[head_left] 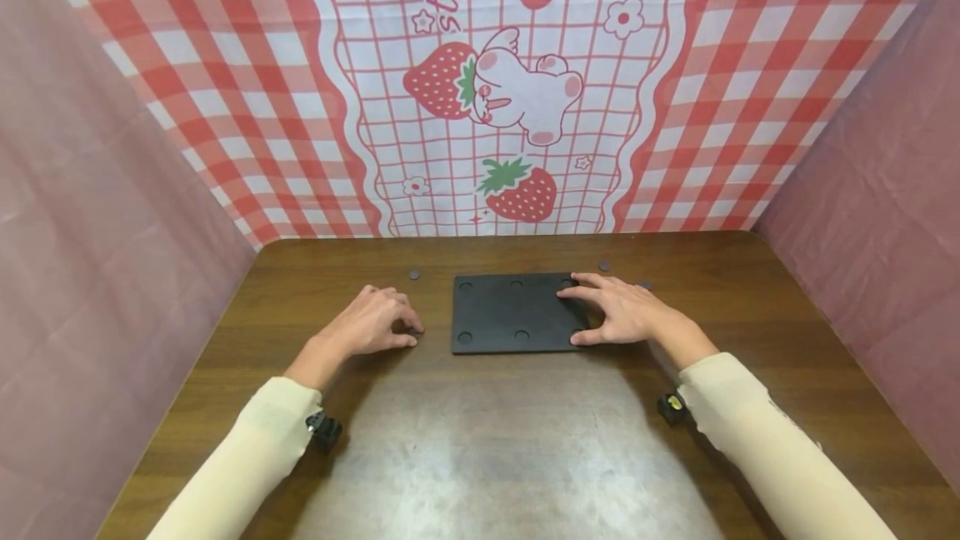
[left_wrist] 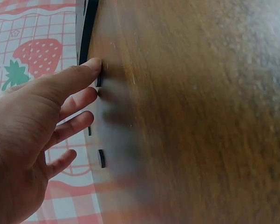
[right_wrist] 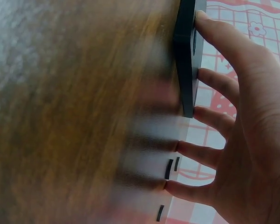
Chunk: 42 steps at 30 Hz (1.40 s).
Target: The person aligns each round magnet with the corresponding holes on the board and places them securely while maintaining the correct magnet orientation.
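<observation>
A flat dark rectangular board (head_left: 491, 312) with several round recesses lies on the table. My left hand (head_left: 372, 322) is left of the board, thumb and index finger on either side of a small black disc (left_wrist: 99, 80), pinching it at the table surface. The right hand (head_left: 626, 311) has its fingers spread over the board's right end. In the right wrist view its thumb touches the board (right_wrist: 186, 56) near a recess, while two fingertips meet the edge. The outer fingers (right_wrist: 198, 154) reach down to the tabletop. This hand partly covers the recesses on that side.
One dark disc (head_left: 414, 275) lies left of the board toward the back. Two more, a disc (head_left: 603, 266) and another disc (head_left: 645, 285), lie behind the right hand. A strawberry-print cloth (head_left: 510, 90) hangs behind the wooden table (head_left: 480, 432), with pink curtains (head_left: 112, 215) at both sides.
</observation>
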Each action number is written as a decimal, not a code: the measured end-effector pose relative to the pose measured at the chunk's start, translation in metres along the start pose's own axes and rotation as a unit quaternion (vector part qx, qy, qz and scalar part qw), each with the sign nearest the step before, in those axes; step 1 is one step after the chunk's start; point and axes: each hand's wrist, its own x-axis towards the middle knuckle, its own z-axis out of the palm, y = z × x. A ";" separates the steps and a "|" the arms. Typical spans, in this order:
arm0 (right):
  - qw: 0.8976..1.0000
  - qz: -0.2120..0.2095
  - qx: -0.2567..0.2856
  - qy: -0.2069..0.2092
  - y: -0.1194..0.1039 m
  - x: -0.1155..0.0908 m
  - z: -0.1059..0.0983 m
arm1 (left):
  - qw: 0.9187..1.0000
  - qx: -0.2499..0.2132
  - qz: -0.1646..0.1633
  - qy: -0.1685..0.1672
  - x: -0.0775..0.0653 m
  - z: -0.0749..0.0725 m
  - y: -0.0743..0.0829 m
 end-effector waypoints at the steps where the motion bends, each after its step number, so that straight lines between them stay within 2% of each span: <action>1: 1.000 0.001 0.001 -0.001 0.000 0.000 0.000 | 1.000 -0.002 -0.002 -0.001 0.000 0.000 0.000; 10: 1.000 -0.002 -0.001 0.001 0.001 0.002 0.001 | 1.000 -0.011 -0.021 -0.016 0.003 0.000 -0.002; 14: 1.000 -0.002 -0.005 0.002 0.001 0.000 0.000 | 1.000 -0.017 -0.013 -0.016 0.004 -0.001 -0.002; 19: 1.000 0.000 -0.002 0.004 0.003 0.000 0.001 | 0.999 -0.031 0.007 0.000 0.005 0.001 -0.007; 24: 1.000 0.003 0.000 0.003 0.004 0.000 0.002 | 0.999 -0.042 -0.008 -0.006 0.005 0.001 -0.006; 25: 1.000 0.002 -0.001 0.003 0.004 -0.001 0.002 | 0.999 -0.042 -0.016 -0.014 0.005 -0.002 -0.002; 33: 1.000 -0.002 -0.003 0.003 0.004 0.000 0.001 | 0.999 -0.027 -0.030 -0.026 0.007 0.001 -0.001; 38: 1.000 -0.001 -0.001 0.002 0.004 0.000 0.000 | 0.998 -0.040 -0.034 -0.025 0.006 0.001 -0.001; 42: 1.000 0.000 -0.002 0.001 0.002 0.000 0.000 | 0.998 -0.051 -0.024 -0.012 0.005 0.001 -0.001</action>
